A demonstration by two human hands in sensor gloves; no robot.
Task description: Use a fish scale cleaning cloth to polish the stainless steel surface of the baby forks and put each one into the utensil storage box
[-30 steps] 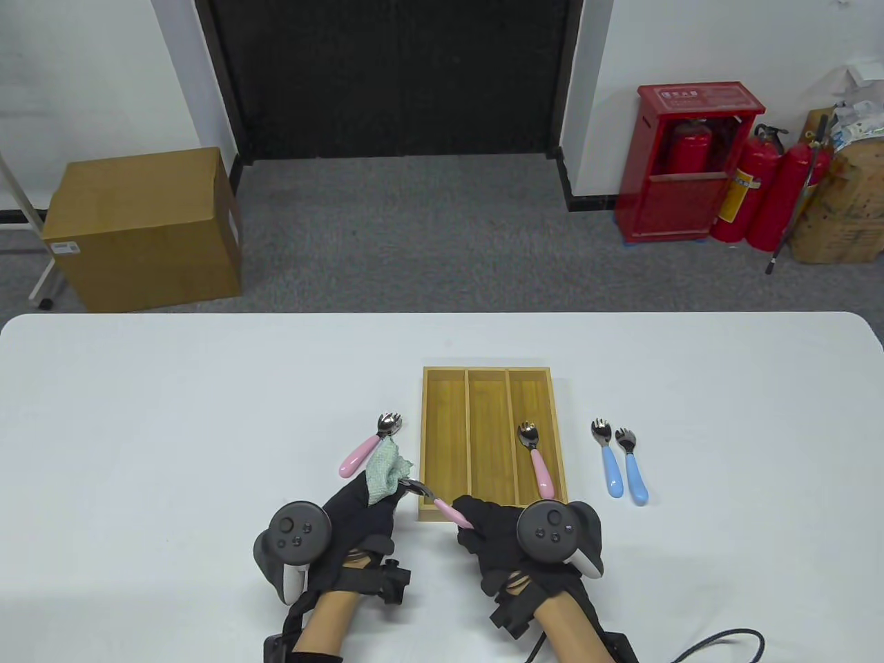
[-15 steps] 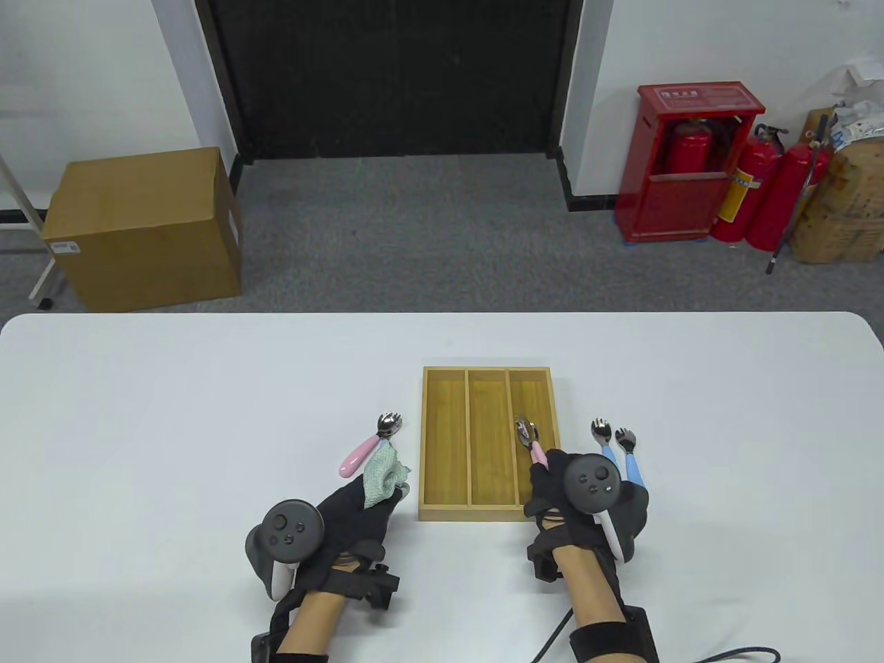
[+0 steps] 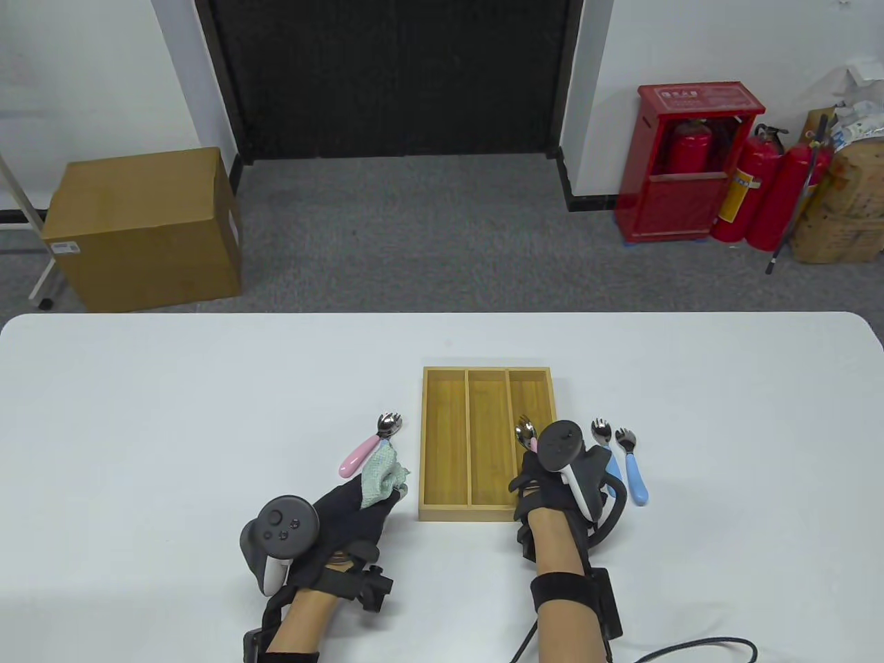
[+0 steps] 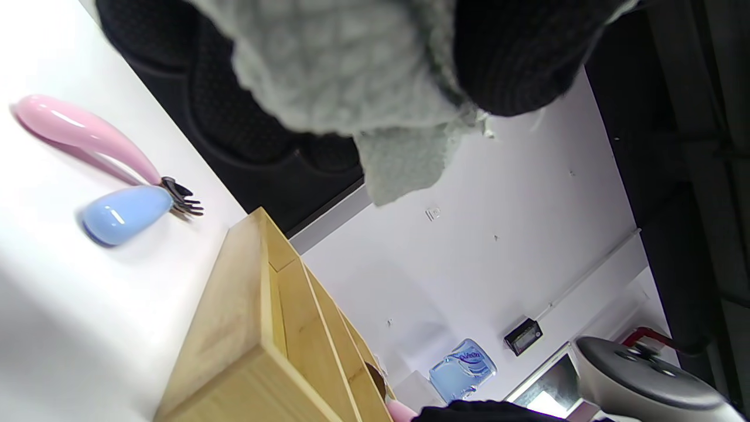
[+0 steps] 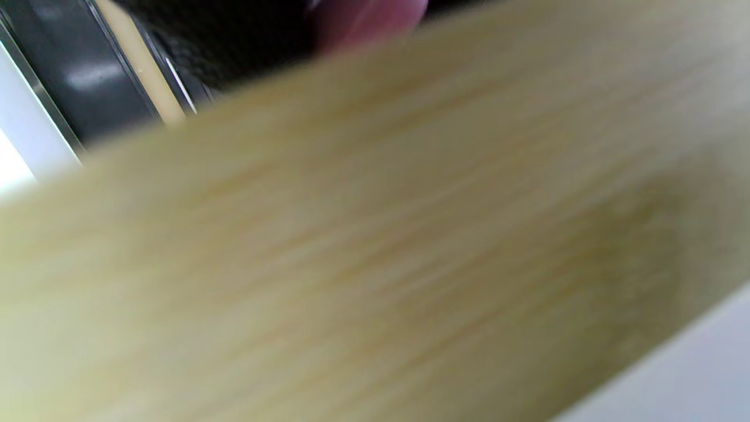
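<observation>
The utensil storage box (image 3: 444, 442) is pale, matt wood with a visible straight grain, and the cleaning cloth (image 3: 381, 475) is a grey-green textile with a rough, scale-like weave. The baby forks (image 3: 630, 462) have glossy, smooth plastic handles in pink and blue and shiny metal heads. The table (image 3: 173, 414) is smooth matt white, and both gloves (image 3: 345, 518) are black knitted fabric.

**Black sensor gloves with grey trackers**

Both hands wear black knitted sensor gloves. The left hand (image 3: 345, 521) carries a dark grey, round-faced tracker (image 3: 282, 528) with small buttons and a pale grey handle on its back. The right hand (image 3: 545, 494) bears a matching tracker (image 3: 563, 449). Black straps and small black modules wrap each wrist; a wide black band (image 3: 573, 597) circles the right forearm, and a black cable (image 3: 690, 646) trails from it.
</observation>
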